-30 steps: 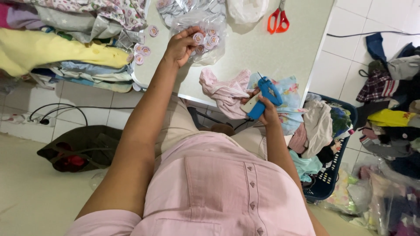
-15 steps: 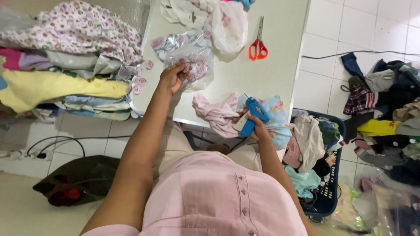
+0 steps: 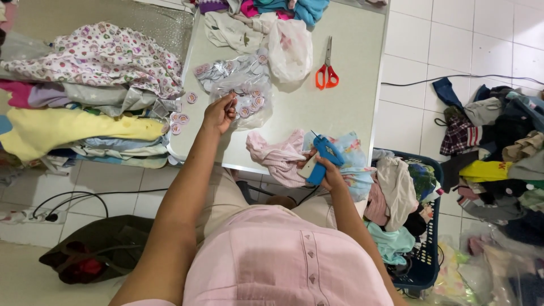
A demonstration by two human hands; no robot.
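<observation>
- The left hand (image 3: 220, 113) reached to the clear bag (image 3: 243, 96) of round tags; its fingers (image 3: 228, 103) were pinched at the bag's edge, seemingly on 1 tag, though the tag itself was too small to tell for sure.
- The right hand (image 3: 327, 170) was clenched around the blue tag gun (image 3: 322, 158), needle pointing up and left, just above the near edge of the desk (image 3: 351, 90).
- The pink garment (image 3: 277, 158) lay crumpled on the desk beside the gun, touching a pale blue printed cloth (image 3: 354, 161) under the right hand.
- Judged from this, the step in hand was fetching a tag; the next move would call for bringing that tag over to the gun and the pink garment, with a steady pinch so the small disc did not slip.
- More loose tags (image 3: 180, 120) sat at the desk's left edge, against a stack of folded clothes (image 3: 85, 113): a floral piece on top, grey, pink and yellow below.
- Orange scissors (image 3: 327, 71) lay well apart, farther up the desk, near a white plastic bag (image 3: 290, 48) and more clothes at the far end.
- To the right a blue basket (image 3: 428, 238) stood on the white tiled floor (image 3: 447, 51), stuffed with garments, and a loose heap of clothes (image 3: 498, 153) spread beyond it.
- A black cable (image 3: 453, 78) ran across the tiles; on the left lay another cable and a dark bag (image 3: 90, 255) on the floor.
</observation>
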